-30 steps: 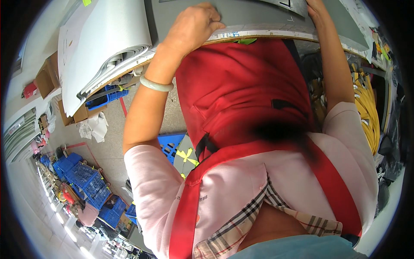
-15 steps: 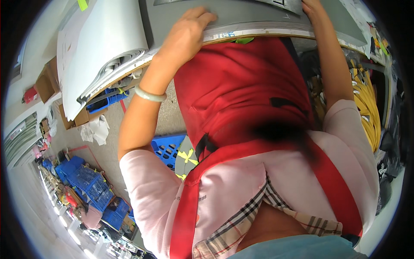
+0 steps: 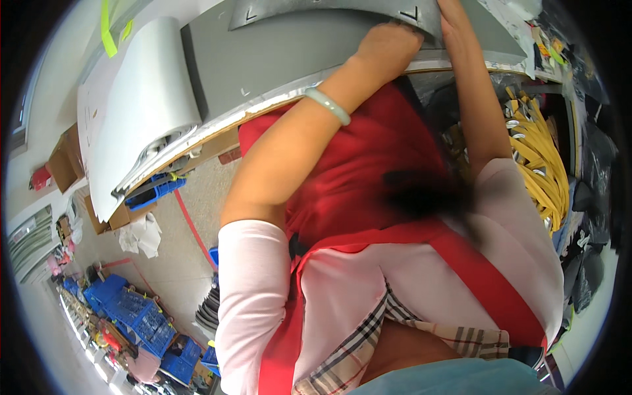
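Head view | our left hand [image 3: 393,47] curls at the lower edge of the curved grey plate [image 3: 329,16], near its right end; our right hand [image 3: 449,13] is beside that end | grips: we cannot tell | plate: atop the grey sheet [image 3: 263,59]

A broad, flat, matte dark grey sheet [image 3: 276,56] bears a small pale corner-shaped mark near its front edge. On the sheet's far part lies a smooth silvery-grey curved panel [image 3: 283,8], cut off by the view, its near edge arched, with a black angular mark toward each visible end.
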{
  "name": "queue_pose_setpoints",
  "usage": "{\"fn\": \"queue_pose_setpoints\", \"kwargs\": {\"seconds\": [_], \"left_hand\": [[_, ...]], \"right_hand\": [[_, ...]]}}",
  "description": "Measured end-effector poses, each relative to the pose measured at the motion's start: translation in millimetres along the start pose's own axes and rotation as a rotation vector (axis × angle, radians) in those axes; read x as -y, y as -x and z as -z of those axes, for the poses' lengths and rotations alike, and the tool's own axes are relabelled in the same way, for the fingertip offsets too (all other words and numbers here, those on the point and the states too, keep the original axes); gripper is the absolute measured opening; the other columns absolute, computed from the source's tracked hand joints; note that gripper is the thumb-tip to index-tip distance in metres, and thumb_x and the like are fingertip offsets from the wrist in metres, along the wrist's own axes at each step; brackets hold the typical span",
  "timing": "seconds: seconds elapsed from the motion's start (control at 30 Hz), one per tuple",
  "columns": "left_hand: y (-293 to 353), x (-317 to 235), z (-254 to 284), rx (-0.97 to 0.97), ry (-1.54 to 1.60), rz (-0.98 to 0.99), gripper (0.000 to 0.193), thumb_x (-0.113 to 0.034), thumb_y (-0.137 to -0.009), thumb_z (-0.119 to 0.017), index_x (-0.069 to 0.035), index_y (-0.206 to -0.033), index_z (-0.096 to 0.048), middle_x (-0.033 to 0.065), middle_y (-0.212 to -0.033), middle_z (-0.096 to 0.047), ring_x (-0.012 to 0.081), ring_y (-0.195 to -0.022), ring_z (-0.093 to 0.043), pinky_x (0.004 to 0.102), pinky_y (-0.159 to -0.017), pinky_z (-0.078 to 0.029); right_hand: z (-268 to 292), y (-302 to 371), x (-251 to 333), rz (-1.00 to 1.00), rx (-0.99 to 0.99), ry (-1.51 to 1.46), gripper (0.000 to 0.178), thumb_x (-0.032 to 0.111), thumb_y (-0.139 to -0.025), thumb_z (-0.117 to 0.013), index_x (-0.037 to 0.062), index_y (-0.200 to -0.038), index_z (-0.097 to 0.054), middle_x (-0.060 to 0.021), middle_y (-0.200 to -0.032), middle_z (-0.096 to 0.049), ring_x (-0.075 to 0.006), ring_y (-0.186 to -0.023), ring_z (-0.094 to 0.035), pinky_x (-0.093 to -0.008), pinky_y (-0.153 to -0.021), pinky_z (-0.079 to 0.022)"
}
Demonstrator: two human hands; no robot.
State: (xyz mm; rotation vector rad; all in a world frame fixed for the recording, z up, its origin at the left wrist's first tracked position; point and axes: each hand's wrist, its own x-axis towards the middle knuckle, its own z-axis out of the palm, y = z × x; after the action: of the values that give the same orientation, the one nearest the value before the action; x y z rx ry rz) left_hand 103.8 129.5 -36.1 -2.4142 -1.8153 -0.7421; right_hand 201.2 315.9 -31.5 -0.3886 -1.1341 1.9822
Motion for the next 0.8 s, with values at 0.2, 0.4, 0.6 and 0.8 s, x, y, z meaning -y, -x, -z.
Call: {"fn": "queue_pose_setpoints", "kwargs": {"seconds": [0.2,0.4,0.6,0.8], "left_hand": [[-33.6,33.8,-26.6,-0.372,-0.168,0.121,0.019,-0.012,-0.087,-0.066,0.000,-0.099,-0.074,0.0177,-0.093,-0.073,0.0307,-0.079,-0.070,0.0437,-0.071,-0.056],[-7.2,58.8,-12.2,-0.383,-0.112,0.434,0.022,-0.016,-0.090,-0.063,0.001,-0.101,-0.073,0.0199,-0.092,-0.072,0.0320,-0.080,-0.069,0.0444,-0.072,-0.055],[16.9,85.7,23.5,-0.453,0.021,0.584,0.027,-0.020,-0.094,-0.060,0.003,-0.102,-0.072,0.0220,-0.091,-0.071,0.0334,-0.080,-0.067,0.0452,-0.073,-0.053],[82.3,185.7,176.2,-0.724,-0.001,0.857,0.032,-0.024,-0.098,-0.057,0.004,-0.103,-0.071,0.0242,-0.089,-0.069,0.0347,-0.081,-0.066,0.0460,-0.074,-0.052]], "right_hand": [[-48.6,43.7,5.7,0.101,0.050,-0.044,0.014,0.018,-0.102,-0.066,0.0116,-0.113,-0.059,-0.0031,-0.105,-0.067,-0.0135,-0.095,-0.066,-0.0292,-0.083,-0.057],[-27.5,54.0,-3.4,0.010,0.095,0.071,0.008,0.016,-0.102,-0.066,0.0117,-0.105,-0.060,0.0001,-0.096,-0.067,-0.0090,-0.090,-0.063,-0.0263,-0.078,-0.053],[-13.4,69.1,-2.1,0.017,-0.034,0.348,0.024,0.023,-0.101,-0.068,0.0090,-0.119,-0.063,-0.0041,-0.110,-0.070,-0.0133,-0.103,-0.066,-0.0277,-0.087,-0.055],[8.0,74.1,-10.3,0.006,-0.161,0.181,0.022,0.024,-0.103,-0.064,0.0087,-0.119,-0.061,-0.0039,-0.112,-0.068,-0.0144,-0.103,-0.066,-0.0302,-0.087,-0.057]]}}
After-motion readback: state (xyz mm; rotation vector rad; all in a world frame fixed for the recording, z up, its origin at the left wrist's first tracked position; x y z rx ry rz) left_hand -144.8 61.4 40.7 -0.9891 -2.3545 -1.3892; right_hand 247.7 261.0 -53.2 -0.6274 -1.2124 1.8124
